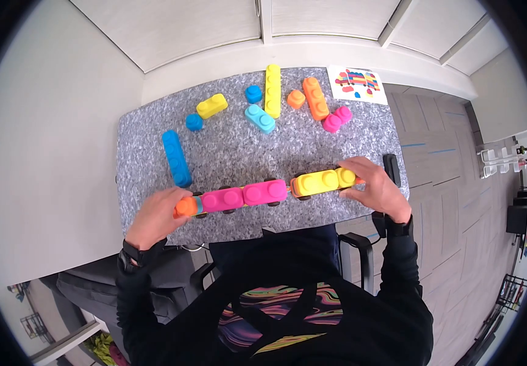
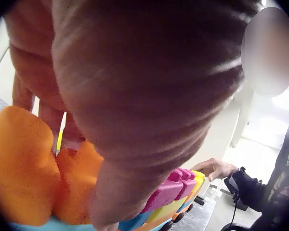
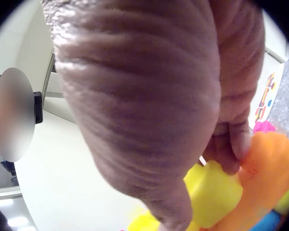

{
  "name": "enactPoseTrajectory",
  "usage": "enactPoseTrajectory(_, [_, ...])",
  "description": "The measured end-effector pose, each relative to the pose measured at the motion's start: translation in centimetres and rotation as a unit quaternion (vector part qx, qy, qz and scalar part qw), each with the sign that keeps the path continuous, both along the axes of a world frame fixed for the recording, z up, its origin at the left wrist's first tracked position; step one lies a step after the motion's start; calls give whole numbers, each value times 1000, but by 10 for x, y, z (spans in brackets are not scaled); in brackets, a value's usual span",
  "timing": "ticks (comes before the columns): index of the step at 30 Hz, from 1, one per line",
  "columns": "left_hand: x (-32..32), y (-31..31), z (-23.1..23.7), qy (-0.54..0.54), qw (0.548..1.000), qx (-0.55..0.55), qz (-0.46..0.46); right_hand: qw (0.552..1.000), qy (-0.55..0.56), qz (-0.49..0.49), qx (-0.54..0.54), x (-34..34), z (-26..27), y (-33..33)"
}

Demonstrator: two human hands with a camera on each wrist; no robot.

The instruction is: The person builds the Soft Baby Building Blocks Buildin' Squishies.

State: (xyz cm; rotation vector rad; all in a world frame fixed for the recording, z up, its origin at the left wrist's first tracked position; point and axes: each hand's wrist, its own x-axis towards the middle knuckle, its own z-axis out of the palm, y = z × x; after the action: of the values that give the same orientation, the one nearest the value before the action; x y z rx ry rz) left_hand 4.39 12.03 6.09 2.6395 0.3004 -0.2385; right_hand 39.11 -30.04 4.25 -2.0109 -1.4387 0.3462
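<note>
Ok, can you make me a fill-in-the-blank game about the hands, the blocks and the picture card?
The left hand grips one end of the wheeled, multicoloured plastic train, at a small top block coloured ____.
The right hand grips the other end, where the knobbly plastic top blocks are ____.
At the far ____ corner of the grey speckled table lies the white paper picture card.

Missing words: orange; yellow; right.

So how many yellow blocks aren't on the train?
2: a long block near the back edge of the table and a short block to its left, both beyond the train. I see no others.
</note>
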Motion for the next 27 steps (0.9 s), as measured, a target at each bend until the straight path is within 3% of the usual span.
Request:
enactPoseTrajectory(3, [-3,-5,-5,-16,1000,13,0,995,77,-28,-52,11,27,-3])
enactPoseTrajectory(4, [-5,-7,-8,-35,999,24,0,999,26,-36,-1,17,25,-5])
enactPoseTrajectory(9, [-9,-15,-23,-87,995,46,4,996,-28,-87,14,60,58,16])
enactPoseTrajectory(12, [-9,-15,-30,-122,991,61,6,994,-84,-63,9,80,89,51])
enactPoseTrajectory(14, [-10,-16,-32,-133,989,65,7,990,-130,12,52,92,104,82])
enactPoseTrajectory(17, [-10,-14,-39,-148,987,64,13,988,-133,57,48,110,112,137])
enactPoseTrajectory(21, [-10,-13,-41,-155,985,71,16,982,-142,125,25,144,57,221])
enactPoseTrajectory(27, [-8,-15,-36,-138,989,45,32,978,-129,153,-65,152,-44,291])
